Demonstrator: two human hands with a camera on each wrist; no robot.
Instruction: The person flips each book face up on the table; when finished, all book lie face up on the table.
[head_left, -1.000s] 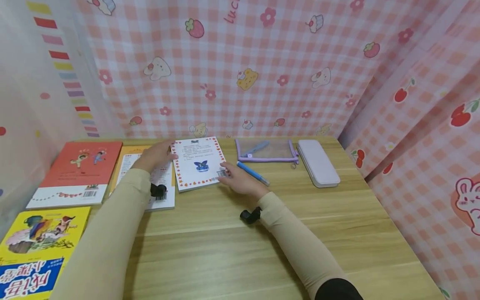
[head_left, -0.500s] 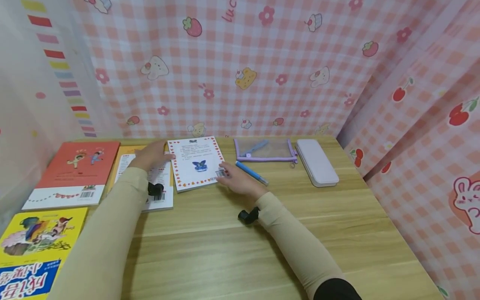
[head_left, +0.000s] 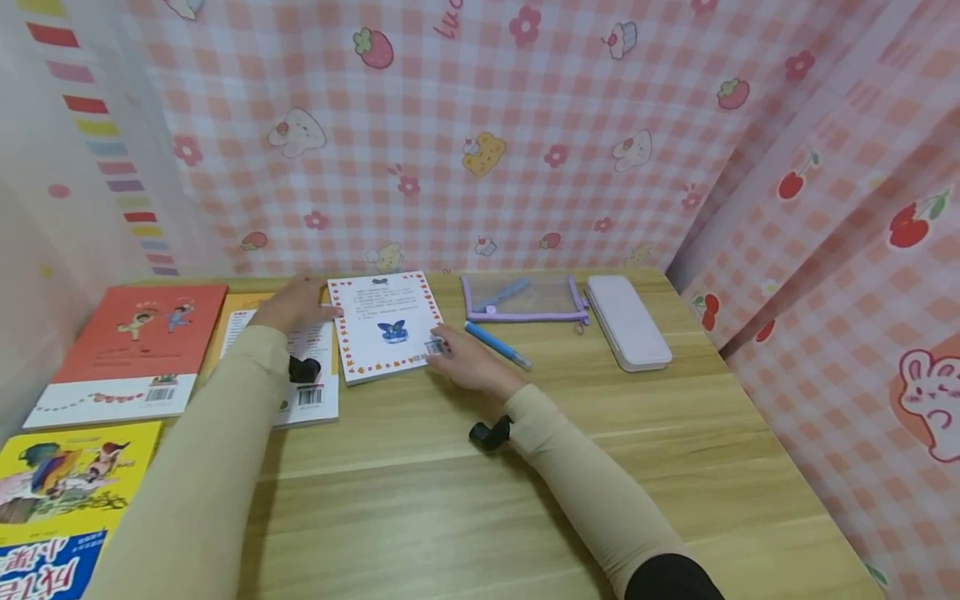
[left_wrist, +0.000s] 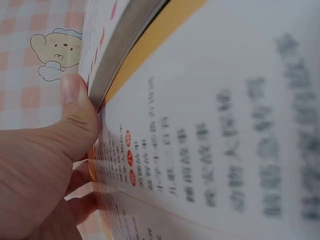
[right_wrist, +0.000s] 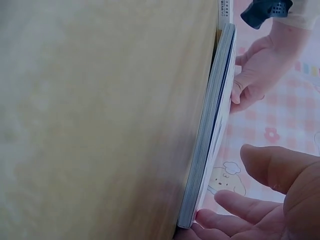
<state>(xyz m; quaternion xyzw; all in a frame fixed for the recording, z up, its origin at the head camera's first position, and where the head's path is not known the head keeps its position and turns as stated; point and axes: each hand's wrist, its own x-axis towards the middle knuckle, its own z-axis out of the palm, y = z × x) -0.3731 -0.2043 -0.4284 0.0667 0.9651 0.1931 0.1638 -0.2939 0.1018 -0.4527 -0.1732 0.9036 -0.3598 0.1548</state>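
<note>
A white book (head_left: 386,325) with a red heart border and a blue butterfly lies at the back of the wooden table (head_left: 450,483). My left hand (head_left: 300,302) pinches its left edge. In the left wrist view the thumb (left_wrist: 75,100) presses on that edge (left_wrist: 120,45) while the other fingers curl beneath it, above a page of print (left_wrist: 210,150). My right hand (head_left: 450,350) rests with relaxed fingers at the book's near right corner, by the barcode. In the right wrist view the fingertips (right_wrist: 235,215) touch the corner of the book (right_wrist: 210,130), and the thumb (right_wrist: 275,165) stays off it.
A yellow-and-white book (head_left: 303,392) lies under my left forearm, an orange-red book (head_left: 135,342) to its left, and a yellow book (head_left: 60,492) at the near left. A blue pen (head_left: 497,346), a clear purple-trimmed pouch (head_left: 521,298) and a pale pencil case (head_left: 626,323) lie to the right. Pink curtains enclose the table.
The head view has drifted slightly, so everything sits a little further left in the frame. Both hands and the white book keep their places.
</note>
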